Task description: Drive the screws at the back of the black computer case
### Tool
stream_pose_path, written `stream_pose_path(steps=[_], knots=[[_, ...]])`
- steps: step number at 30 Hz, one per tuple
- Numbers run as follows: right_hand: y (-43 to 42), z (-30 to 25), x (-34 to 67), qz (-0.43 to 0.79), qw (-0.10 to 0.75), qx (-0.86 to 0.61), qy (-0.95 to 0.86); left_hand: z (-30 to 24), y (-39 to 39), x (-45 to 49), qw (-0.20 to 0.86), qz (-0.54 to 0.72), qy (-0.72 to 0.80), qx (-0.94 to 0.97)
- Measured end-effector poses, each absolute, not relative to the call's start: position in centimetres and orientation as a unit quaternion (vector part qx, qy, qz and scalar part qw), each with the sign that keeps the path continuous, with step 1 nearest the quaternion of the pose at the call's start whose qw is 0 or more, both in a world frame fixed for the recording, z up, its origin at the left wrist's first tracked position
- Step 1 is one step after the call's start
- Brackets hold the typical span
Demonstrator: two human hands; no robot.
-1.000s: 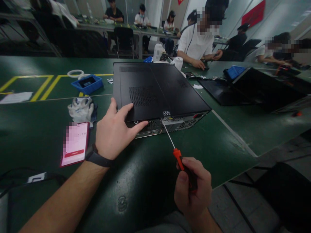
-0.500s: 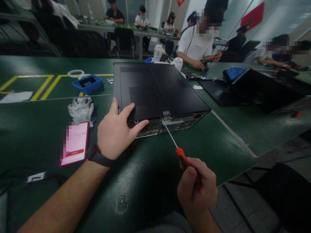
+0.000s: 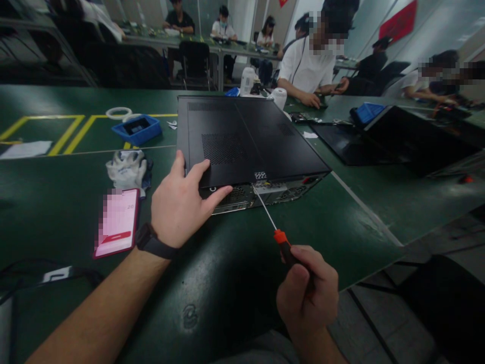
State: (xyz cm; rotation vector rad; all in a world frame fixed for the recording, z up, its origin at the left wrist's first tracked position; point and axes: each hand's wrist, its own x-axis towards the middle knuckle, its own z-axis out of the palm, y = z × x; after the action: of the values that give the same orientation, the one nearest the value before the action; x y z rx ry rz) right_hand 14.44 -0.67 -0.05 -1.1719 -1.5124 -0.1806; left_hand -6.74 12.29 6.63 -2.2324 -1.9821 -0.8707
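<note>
One spread left hand (image 3: 180, 210) steadies a black case (image 3: 257, 136) lying flat on the green surface (image 3: 212, 273); the right hand (image 3: 310, 290) grips a screwdriver (image 3: 280, 237), tip at the case's near edge. Its handle (image 3: 285, 247) has just rolled, suggesting a turn under way; the case stays put.

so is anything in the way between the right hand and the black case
Nothing visible does: only the screwdriver spans the gap from the right hand to the near side of the black case. The left hand rests on it, left of that line.
</note>
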Motion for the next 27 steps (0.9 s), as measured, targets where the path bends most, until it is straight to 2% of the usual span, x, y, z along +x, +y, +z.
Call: stream_pose_path(steps=[5, 11, 16, 27], knots=[[-0.5, 0.9, 14.1, -0.066, 0.554, -0.470, -0.684, 6.6, 12.3, -6.8, 0.024, -0.285, -0.630, -0.722], [-0.9, -0.1, 14.3, -0.081, 0.566, -0.510, -0.642, 6.5, 12.3, -6.8, 0.024, -0.289, -0.623, -0.726], [-0.5, 0.3, 14.3, -0.066, 0.569, -0.478, -0.666, 6.4, 12.5, -6.9, 0.020, -0.291, -0.624, -0.725], [-0.3, 1.3, 13.9, -0.060, 0.558, -0.472, -0.680, 7.3, 11.4, -6.3, 0.096, -0.248, -0.524, -0.809]])
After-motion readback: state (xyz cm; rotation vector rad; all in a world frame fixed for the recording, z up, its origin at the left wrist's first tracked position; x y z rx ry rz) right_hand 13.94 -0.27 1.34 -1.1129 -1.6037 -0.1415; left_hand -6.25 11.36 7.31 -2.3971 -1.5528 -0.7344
